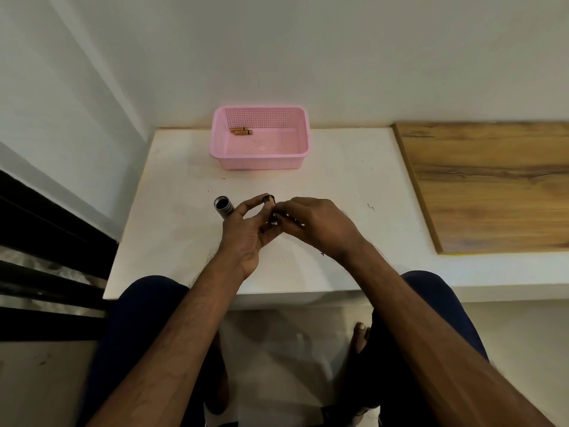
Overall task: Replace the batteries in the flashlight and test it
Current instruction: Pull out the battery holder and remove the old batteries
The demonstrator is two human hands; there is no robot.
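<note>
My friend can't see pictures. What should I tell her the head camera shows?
The left hand and right hand pinch a small black battery holder above a white table. The open flashlight tube lies by the left hand; a pink basket behind holds two copper-coloured batteries.

basket (261, 163) at the back of the table (172, 211), two batteries (241, 131) in its rear left corner; before it, left hand (246, 232) and right hand (317, 223) pinch a small part (268, 199); flashlight tube (224, 207) just left, board (492, 186) right.
</note>
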